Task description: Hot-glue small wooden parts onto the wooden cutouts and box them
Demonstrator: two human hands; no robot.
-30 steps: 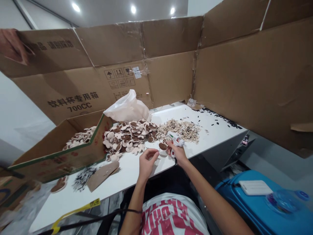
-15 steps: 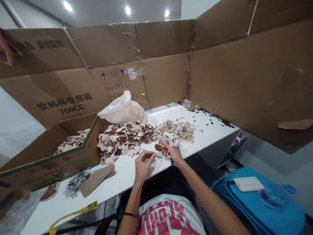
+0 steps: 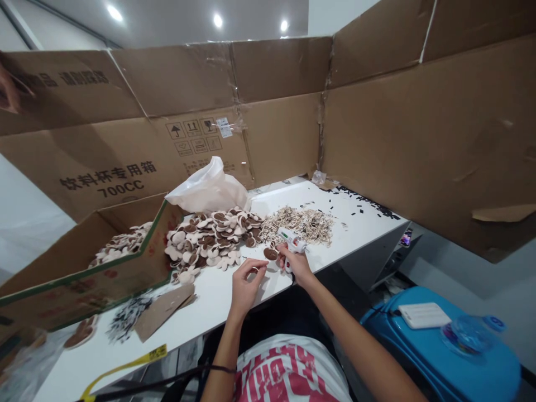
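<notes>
Where pale discs (image 3: 121, 245) fill carton (image 3: 84, 279)

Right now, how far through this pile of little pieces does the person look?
Some finished-looking pieces lie in the cardboard box. In hand: the right hand grips a glue gun beside one brown piece; the left hand pinches something small. Left: a large heap of pieces and a pile of small bits.

Three round white ceiling spotlights (image 3: 216, 20) glare overhead, giving bright, even light. Soft shadows fall just beneath the left hand (image 3: 245, 283) on the glossy white tabletop (image 3: 218, 301). Wide-angle distortion bends the edges; far left of the hand is blurred.
</notes>
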